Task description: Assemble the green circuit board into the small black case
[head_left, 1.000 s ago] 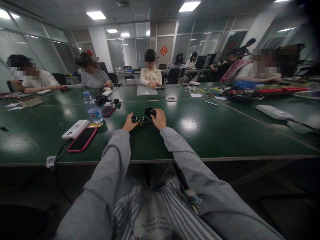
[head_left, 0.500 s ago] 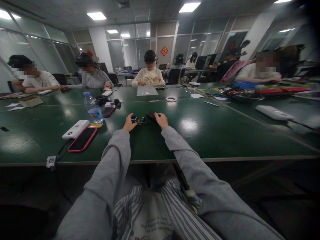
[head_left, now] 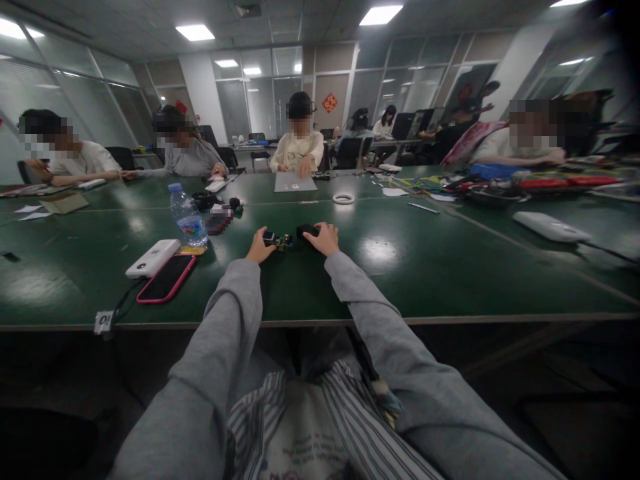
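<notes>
Between the thumb and fingers of my left hand [head_left: 260,246] is a small circuit board [head_left: 284,243], with a dark square part like a little screen at its left end. My right hand [head_left: 325,239] grips a small black block-shaped piece [head_left: 306,231], which looks like a case or cover. A narrow gap separates the two objects, both low over the green table [head_left: 310,293]. Fine details of the board are too small to make out, and my right fingers hide part of the black piece.
Left of my hands are a water bottle [head_left: 189,217], a white power bank [head_left: 153,258] with a cable, and a pink-edged phone [head_left: 167,279]. A tape roll [head_left: 343,199] and a pen-like stick [head_left: 423,208] lie farther off. Another white device [head_left: 549,227] is at right. Several people sit across.
My right hand has turned the black piece, which now shows a blockier side and sits slightly to the right. My left hand and the board stay nearly still. The person opposite reaches onto a grey sheet.
</notes>
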Tool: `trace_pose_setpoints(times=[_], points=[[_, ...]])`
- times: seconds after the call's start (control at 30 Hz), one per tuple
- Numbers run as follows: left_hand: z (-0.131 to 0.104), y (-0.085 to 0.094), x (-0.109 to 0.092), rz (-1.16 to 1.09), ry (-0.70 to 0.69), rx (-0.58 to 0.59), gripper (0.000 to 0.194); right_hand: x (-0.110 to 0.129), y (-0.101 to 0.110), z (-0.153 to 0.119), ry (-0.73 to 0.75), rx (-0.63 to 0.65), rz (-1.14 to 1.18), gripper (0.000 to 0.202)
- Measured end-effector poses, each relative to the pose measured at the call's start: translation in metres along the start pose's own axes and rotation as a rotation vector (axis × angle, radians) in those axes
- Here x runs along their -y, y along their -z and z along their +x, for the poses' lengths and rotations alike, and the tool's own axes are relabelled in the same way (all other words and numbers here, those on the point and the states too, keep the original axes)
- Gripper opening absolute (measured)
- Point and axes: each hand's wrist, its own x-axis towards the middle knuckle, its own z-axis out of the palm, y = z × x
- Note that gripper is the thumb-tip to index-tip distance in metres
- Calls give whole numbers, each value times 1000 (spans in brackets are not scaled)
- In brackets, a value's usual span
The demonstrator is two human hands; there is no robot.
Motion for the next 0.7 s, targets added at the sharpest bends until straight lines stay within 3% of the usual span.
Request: trace_pose_setpoints(times=[0.13, 0.33, 0.47, 0.6, 0.7], points=[[0, 0, 0, 5, 5, 0, 78, -1, 2, 0, 50, 28, -31, 41], [-1, 0, -1, -2, 6, 8, 78, -3, 11, 2, -155, 12, 23, 37], [-1, -1, -2, 25, 3, 4, 77, 4, 16, -2, -175, -33, 0, 41], [0, -2, -1, 22, 1, -2, 77, 4, 18, -12, -28, 91, -124, 64], [0, -3, 1, 17, -12, -11, 77, -15, 31, -16, 107, 201, -184, 59]])
